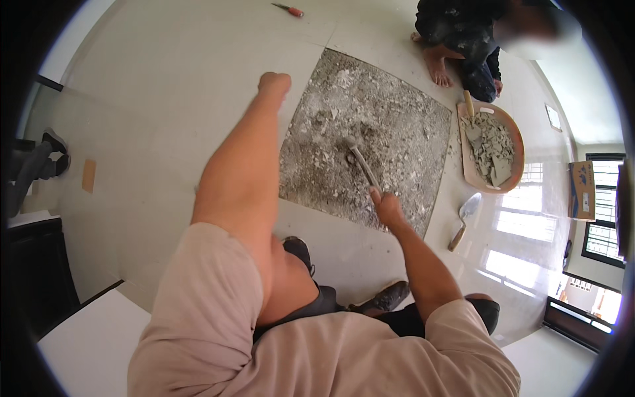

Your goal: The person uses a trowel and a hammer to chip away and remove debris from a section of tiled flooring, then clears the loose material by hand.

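My right hand (389, 210) is wrapped round the handle of a hammer (364, 164). The hammer's grey head rests on or just above the rough, rubble-strewn square patch (403, 126) where the floor tile is gone. Beyond the patch's left edge, my left hand (274, 85) is stretched out over the pale tiles, its fingers curled closed. Whatever that hand may hold is hidden, and I cannot tell whether it touches the floor.
A tub (514, 142) of broken mortar with a wooden-handled tool stands right of the patch. Near it lies a trowel (465, 221). A red-handled tool (291, 10) lies at the far side. Another person (456, 40) crouches at the far right; a cardboard box (582, 190) is farther right.
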Action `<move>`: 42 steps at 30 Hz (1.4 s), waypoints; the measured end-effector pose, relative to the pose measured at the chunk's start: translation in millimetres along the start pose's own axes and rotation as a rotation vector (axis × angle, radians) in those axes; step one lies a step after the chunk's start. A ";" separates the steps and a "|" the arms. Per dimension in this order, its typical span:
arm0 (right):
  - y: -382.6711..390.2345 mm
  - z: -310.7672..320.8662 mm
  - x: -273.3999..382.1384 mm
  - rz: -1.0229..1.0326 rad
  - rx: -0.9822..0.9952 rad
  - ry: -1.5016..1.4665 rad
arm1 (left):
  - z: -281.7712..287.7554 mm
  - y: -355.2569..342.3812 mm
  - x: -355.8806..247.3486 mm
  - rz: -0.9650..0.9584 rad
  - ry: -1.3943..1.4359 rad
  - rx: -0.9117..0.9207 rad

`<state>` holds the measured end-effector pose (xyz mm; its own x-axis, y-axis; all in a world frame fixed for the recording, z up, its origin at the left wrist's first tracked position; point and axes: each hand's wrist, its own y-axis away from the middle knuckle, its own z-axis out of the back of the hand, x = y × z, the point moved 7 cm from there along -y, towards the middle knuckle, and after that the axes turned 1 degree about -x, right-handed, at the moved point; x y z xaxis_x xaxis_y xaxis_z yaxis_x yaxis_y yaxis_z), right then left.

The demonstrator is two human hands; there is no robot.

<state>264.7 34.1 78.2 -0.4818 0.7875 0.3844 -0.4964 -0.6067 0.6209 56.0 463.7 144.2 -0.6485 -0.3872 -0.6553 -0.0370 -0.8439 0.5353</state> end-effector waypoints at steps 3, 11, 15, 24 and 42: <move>19.5 68.7 -5.4 0.080 -0.205 0.343 | -11.7 11.2 11.5 0.017 0.139 -0.011; 106.9 153.8 84.2 0.353 -0.315 -0.176 | -23.9 20.5 -0.2 0.014 0.188 0.004; 132.5 165.3 126.8 0.800 -0.584 -0.566 | -40.6 15.2 -4.9 -0.029 0.115 0.113; 18.1 38.1 -48.2 0.012 -0.387 -0.063 | -66.3 32.8 -10.8 0.021 -0.078 0.379; 98.6 26.0 82.8 0.405 -0.262 -0.470 | -9.5 9.6 13.3 -0.032 -0.001 -0.073</move>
<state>194.7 42.3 188.9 -0.3304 0.4199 0.8453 -0.5305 -0.8233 0.2017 54.3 446.9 135.6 -0.6486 -0.3595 -0.6709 -0.0021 -0.8806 0.4739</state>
